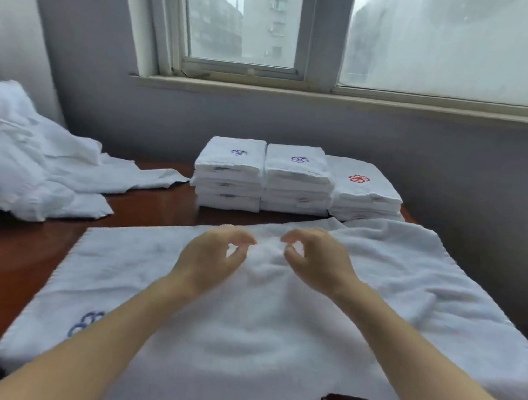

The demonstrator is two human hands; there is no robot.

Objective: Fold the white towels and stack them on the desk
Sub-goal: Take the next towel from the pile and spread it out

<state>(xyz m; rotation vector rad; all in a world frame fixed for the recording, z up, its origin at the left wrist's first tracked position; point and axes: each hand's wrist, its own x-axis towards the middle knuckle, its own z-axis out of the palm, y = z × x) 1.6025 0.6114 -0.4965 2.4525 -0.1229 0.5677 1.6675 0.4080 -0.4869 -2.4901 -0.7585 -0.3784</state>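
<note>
Curling left hand (212, 255) and right hand (315, 259) fingers over towel (273, 327) (pinching it or not: cannot tell), facing stacks (298, 179) at desk's (16, 256) far edge, heap (12, 152) left.

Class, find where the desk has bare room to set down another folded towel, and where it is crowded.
Bare desk lies between the unfolded pile and the three folded stacks, and left of the spread towel, below that pile. Crowded: back right, where stacks and spread towel meet.
</note>
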